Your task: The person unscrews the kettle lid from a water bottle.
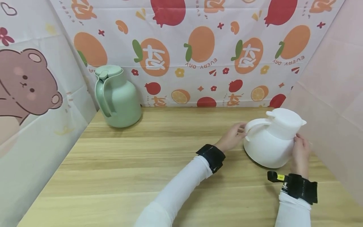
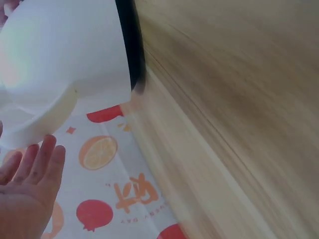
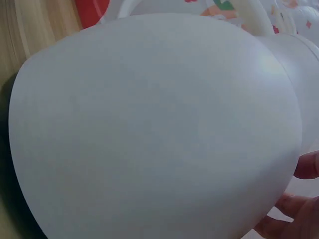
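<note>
A white thermos jug [image 1: 267, 142] with a dark base stands at the right of the wooden table. Its spout points right and its curved handle [image 1: 256, 123] faces left. At the handle is my left hand [image 1: 231, 137]; in the left wrist view its fingers [image 2: 46, 159] are extended, the tips right at the handle's outer curve. On the spout side, my right hand [image 1: 301, 154] has its fingertips against the jug's rounded body, just below the neck. The jug's body fills most of the right wrist view, with only part of the fingers [image 3: 308, 167] showing at its edge.
A green thermos jug [image 1: 122, 101] stands at the back left of the wooden table [image 1: 136, 176]. Behind the table hangs a fruit-print cloth [image 1: 198, 85]. Cloth sheets rise along both sides, the left one with a bear print [image 1: 28, 82], the right one [image 1: 334, 104] close to the white jug.
</note>
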{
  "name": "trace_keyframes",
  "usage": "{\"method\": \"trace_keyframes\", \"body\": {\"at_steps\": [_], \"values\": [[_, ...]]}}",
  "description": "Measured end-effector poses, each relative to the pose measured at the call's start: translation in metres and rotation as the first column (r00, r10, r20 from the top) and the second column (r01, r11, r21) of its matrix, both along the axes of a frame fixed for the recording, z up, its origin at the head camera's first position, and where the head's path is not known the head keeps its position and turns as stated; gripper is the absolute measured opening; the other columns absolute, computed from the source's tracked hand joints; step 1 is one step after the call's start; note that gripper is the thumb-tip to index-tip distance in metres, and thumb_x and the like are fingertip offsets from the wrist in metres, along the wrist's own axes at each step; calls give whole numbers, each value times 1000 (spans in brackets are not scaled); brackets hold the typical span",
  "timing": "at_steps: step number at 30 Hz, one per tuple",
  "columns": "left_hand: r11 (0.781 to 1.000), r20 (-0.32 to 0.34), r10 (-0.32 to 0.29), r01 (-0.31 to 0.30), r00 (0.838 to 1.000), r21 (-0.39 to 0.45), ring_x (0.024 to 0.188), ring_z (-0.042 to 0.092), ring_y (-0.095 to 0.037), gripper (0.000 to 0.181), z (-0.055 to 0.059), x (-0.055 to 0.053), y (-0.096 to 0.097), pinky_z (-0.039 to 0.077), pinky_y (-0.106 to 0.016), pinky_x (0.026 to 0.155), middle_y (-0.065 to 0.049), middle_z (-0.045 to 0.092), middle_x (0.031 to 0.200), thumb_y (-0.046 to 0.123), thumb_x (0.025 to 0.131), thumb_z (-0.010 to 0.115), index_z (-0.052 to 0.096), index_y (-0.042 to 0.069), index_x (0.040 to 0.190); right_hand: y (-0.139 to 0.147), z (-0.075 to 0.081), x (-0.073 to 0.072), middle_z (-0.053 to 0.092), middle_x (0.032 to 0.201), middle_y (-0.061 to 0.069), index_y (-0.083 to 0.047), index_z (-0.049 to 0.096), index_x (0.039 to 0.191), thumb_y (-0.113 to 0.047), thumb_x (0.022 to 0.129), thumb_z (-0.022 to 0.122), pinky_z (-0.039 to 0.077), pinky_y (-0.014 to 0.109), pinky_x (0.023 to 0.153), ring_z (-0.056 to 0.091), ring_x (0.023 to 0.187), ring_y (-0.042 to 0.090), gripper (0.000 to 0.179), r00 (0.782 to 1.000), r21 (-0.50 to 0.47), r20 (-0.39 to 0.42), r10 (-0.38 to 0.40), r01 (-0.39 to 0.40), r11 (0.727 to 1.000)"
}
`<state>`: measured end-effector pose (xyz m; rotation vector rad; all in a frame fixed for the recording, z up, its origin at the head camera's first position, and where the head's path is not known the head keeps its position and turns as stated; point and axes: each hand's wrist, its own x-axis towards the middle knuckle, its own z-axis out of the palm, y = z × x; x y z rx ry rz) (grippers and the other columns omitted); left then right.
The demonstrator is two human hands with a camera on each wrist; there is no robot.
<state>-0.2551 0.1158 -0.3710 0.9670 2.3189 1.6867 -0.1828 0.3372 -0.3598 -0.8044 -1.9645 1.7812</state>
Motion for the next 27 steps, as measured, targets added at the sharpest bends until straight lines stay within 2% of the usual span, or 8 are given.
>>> {"method": "trace_keyframes", "body": {"at_steps": [5, 8, 12, 14, 17, 20, 24, 27], "values": [[1000, -44, 23, -23, 999, 0, 100, 49, -11, 32, -2, -2, -15, 41, -19, 84, -2, 47, 112, 13, 94, 53, 49, 2, 124, -13, 0, -16, 17, 150, 5, -11, 21, 146, -31, 100, 20, 11, 35, 107, 14, 134, 17, 50, 990, 70, -32, 135, -132, 989], [1000, -62, 6, -5, 998, 24, 100, 50, -10, 27, -4, -1, -26, 39, -19, 87, -3, 50, 110, 10, 93, 55, 50, 1, 117, -21, -1, -23, 17, 150, 7, -11, 18, 147, -32, 100, 15, 11, 39, 107, 14, 134, 21, 51, 977, 90, -35, 209, -205, 975], [999, -92, -37, 39, 995, 24, 97, 54, -11, 25, -5, 3, -37, 42, -18, 84, -7, 57, 105, 7, 91, 57, 48, 1, 114, -30, -4, -31, 20, 148, 8, -14, 19, 147, -35, 100, 11, 10, 41, 107, 16, 133, 22, 52, 969, 77, -29, 245, -242, 967], [999, -125, -43, 44, 991, 4, 94, 57, -11, 26, -6, 6, -44, 44, -17, 81, -7, 58, 101, 8, 90, 58, 47, 1, 112, -37, -5, -36, 27, 143, 7, -20, 26, 144, -38, 100, 12, 13, 43, 106, 22, 129, 21, 50, 967, 39, -31, 253, -251, 967], [999, -177, -25, 19, 984, -34, 89, 58, -10, 26, -6, 11, -52, 45, -16, 77, -6, 60, 95, 11, 89, 60, 48, 2, 110, -46, -8, -42, 38, 129, 4, -26, 40, 132, -43, 100, 14, 19, 44, 101, 32, 118, 20, 45, 968, 17, -36, 250, -249, 968], [999, -209, 5, -17, 978, -51, 87, 58, -9, 26, -7, 15, -60, 46, -15, 74, -5, 60, 93, 13, 87, 63, 49, 3, 107, -55, -11, -50, 43, 116, 0, -29, 45, 118, -47, 99, 17, 23, 43, 95, 37, 108, 16, 39, 963, 7, -54, 263, -263, 965], [996, -219, 55, -70, 974, -62, 84, 58, -8, 28, -7, 21, -71, 46, -15, 70, -3, 60, 89, 16, 84, 67, 51, 5, 103, -67, -14, -61, 46, 112, -1, -27, 49, 113, -52, 97, 19, 27, 40, 90, 40, 103, 14, 42, 949, 34, -72, 307, -306, 952], [991, -241, 91, -112, 966, -74, 81, 59, -8, 29, -7, 26, -79, 46, -15, 68, -2, 61, 87, 18, 82, 69, 51, 5, 101, -76, -15, -69, 46, 114, 0, -26, 51, 115, -57, 95, 20, 27, 42, 91, 41, 104, 15, 48, 929, 25, -74, 362, -361, 932]]}}
